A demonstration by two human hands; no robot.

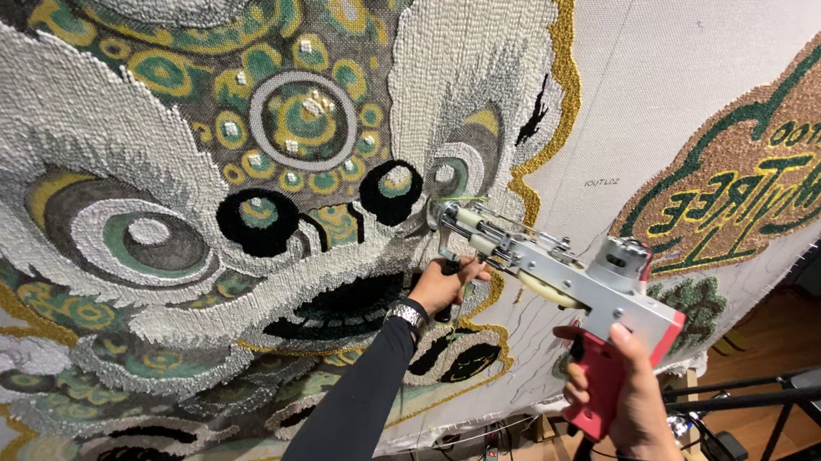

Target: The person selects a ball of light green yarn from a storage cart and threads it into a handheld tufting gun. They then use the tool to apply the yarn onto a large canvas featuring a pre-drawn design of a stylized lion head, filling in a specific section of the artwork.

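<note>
A tufting gun is held up against a large stretched backing cloth, its needle end pressed to the fabric just beside a small green-and-white eye shape in the tufted design. The right hand is closed around the red pistol grip at the rear, one finger laid up along the body near the trigger. The left hand, with a metal wristwatch above a black sleeve, is wrapped on the front handle below the needle end. The two hands sit well apart along the tool.

The gun looks fairly heavy for its size and front-loaded: a bare metal frame, a silver motor can on top and exposed moving parts near the nose. It is rigid and would likely kick and vibrate, so a two-handed hold as shown, rear grip and front handle, seems the sound way to take it; the open mechanism between is best kept clear of fingers. A thin yellow-green yarn runs to the tip and would snap or snag easily.

The cloth is taut yet springy. The finished pile is looped and nubbly, in white, grey, black, teal and mustard, forming curling bands, rings and dots. To the right, a second tufted patch in speckled brown with green outline sits on bare cloth. Dark stand tubes cross a wooden floor at lower right
</note>
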